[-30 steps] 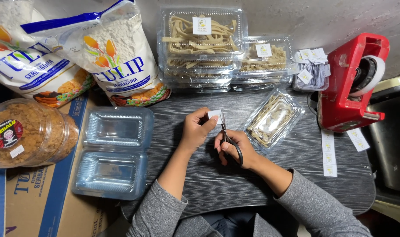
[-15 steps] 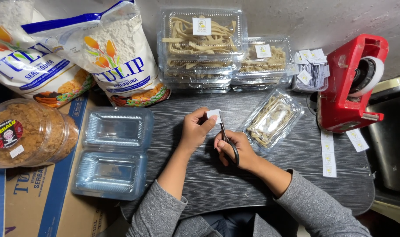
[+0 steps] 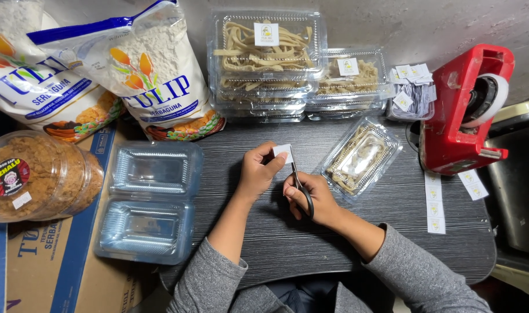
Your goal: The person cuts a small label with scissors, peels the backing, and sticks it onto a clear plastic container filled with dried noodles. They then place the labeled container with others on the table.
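My left hand (image 3: 257, 173) pinches a small white paper label (image 3: 282, 151) over the middle of the dark table (image 3: 276, 243). My right hand (image 3: 308, 196) grips black-handled scissors (image 3: 300, 186), whose blades point up and meet the label's lower right edge. A closed clear box of pale snack sticks (image 3: 361, 157) lies tilted just right of the hands. An open, empty clear clamshell box (image 3: 148, 200) lies to the left.
Stacked clear boxes of snack sticks (image 3: 267, 58) stand at the back, with two flour bags (image 3: 119, 75) to their left. A round tub of brown crumbs (image 3: 35, 177) rests on a cardboard box. A red tape dispenser (image 3: 464, 110), a label pile (image 3: 412, 87) and a label strip (image 3: 434, 200) sit right.
Almost nothing differs. Both hands stay in the same spot with the scissors at the label; the blades have shifted only slightly.
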